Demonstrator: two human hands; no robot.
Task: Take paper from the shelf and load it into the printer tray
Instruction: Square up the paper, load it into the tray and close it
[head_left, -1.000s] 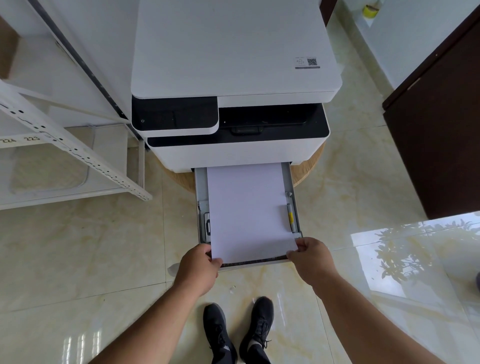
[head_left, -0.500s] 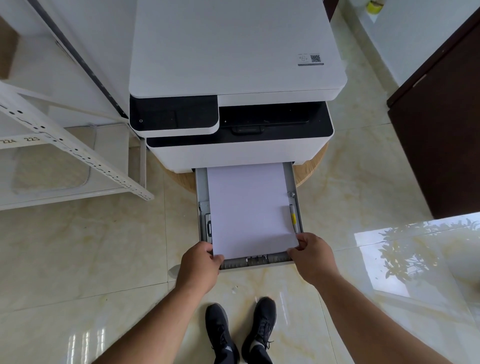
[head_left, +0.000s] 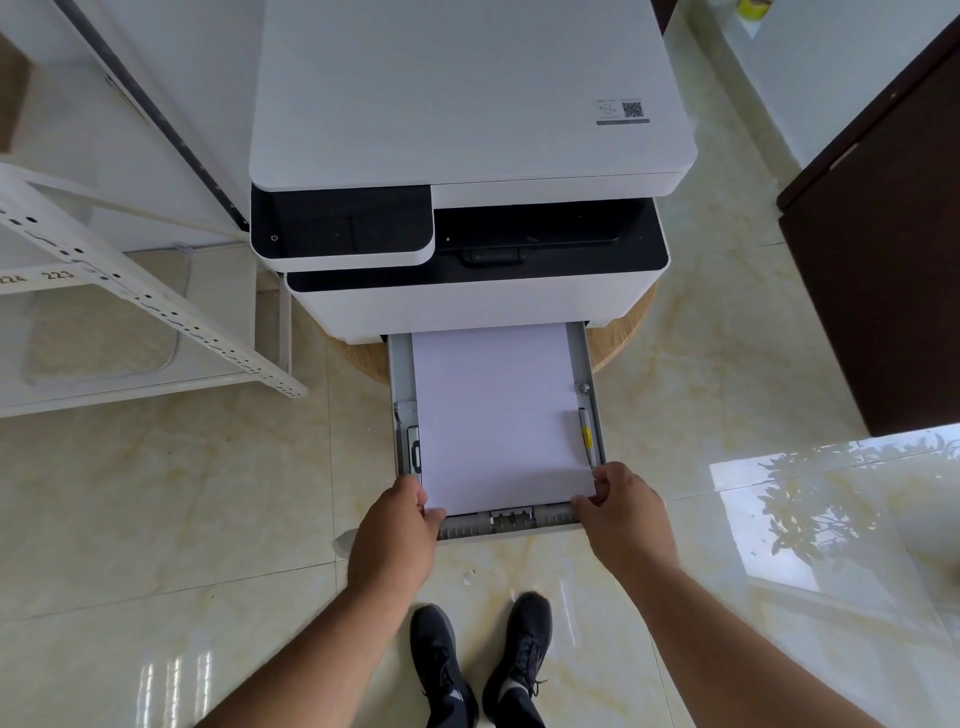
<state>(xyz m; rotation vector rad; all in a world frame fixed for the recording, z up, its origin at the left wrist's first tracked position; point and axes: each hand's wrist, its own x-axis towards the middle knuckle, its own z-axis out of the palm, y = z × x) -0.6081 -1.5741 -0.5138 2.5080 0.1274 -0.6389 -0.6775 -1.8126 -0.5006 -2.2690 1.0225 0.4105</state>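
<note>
White paper (head_left: 498, 415) lies in the pulled-out printer tray (head_left: 586, 364), its long axis running straight away from me into the printer (head_left: 467, 156), and its far end already under the printer's front. I have both hands on the near end: my left hand (head_left: 397, 525) grips the near-left corner, fingers curled round the edge, and my right hand (head_left: 626, 512) pinches the near-right corner, thumb on top by the look of it. Neither is nearer than the other; they sit level, one at each corner, just inside the tray's near edge. That near end looks slightly raised, with the grey rear guide (head_left: 511, 519) showing between my hands, so I judge the stack is not yet fully seated. The side guide with its yellow tab (head_left: 587, 436) stands just beside the right edge of the sheets; on the left, a strip of bare tray shows. The next move, as I read it, is to ease the near end down flat along that same axis, keeping the sheets square between the side walls, then let go and push the tray shut. A skew at either corner could snag on a guide.
</note>
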